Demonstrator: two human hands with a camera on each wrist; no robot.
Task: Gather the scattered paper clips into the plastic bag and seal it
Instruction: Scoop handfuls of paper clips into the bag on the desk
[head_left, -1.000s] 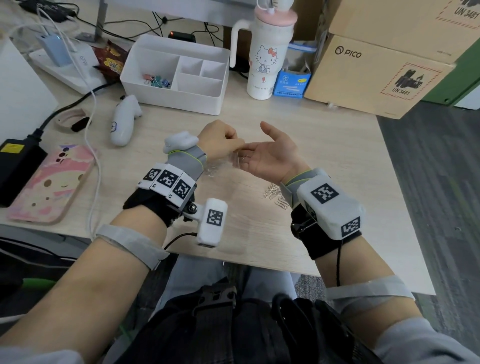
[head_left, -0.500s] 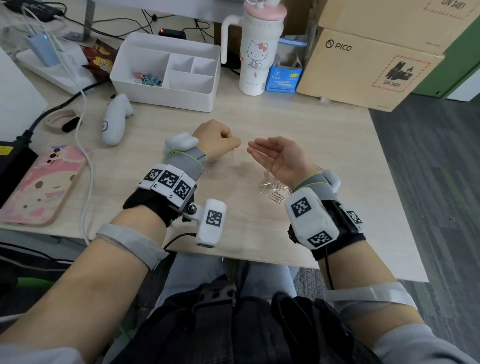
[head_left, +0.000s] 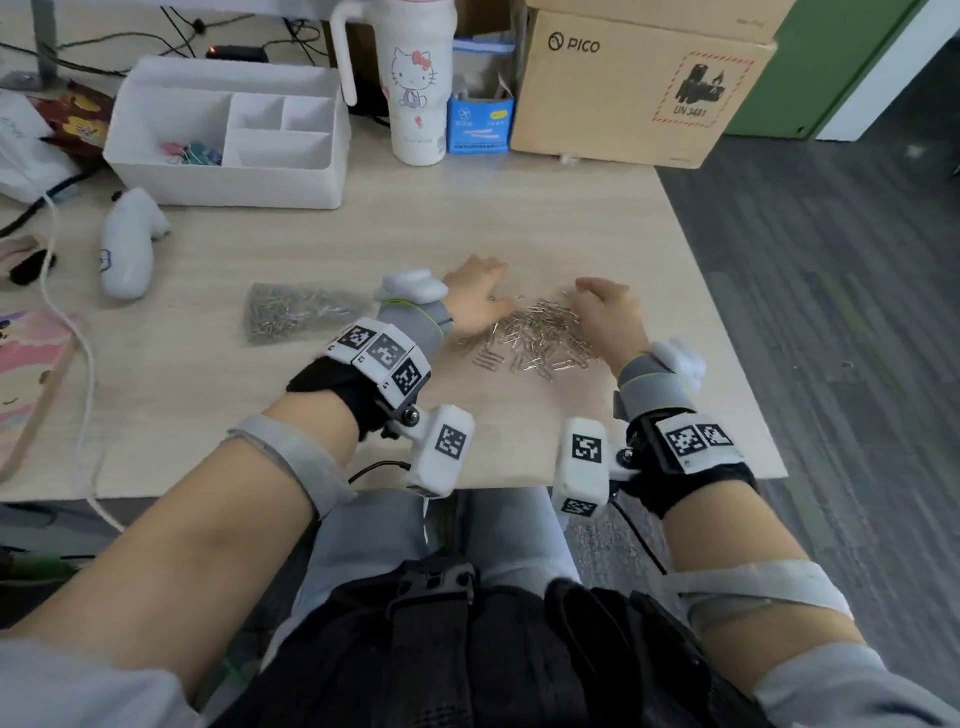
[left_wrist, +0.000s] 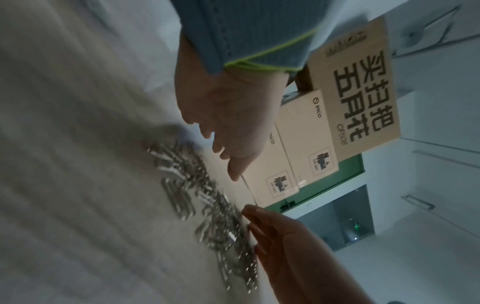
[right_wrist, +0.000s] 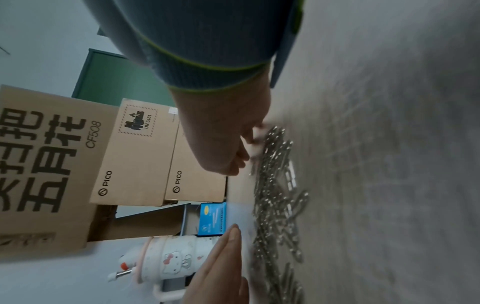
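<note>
Nothing is held: the left hand (head_left: 475, 299) and right hand (head_left: 608, 312) are set with relaxed, loosely bent fingers at either side of the loose paper clips (head_left: 535, 338), fingertips touching the pile's edges. Left of that pile, well apart from it, the clear plastic bag (head_left: 291, 312) is laid flat on the wooden desk (head_left: 597, 218), already partly filled with clips. Behind the pile, a white organizer tray (head_left: 228, 130) is seen.

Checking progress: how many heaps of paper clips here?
2: one in the plastic bag left of the left hand, one loose pile between it and the right hand. Hands may hide some.
</note>
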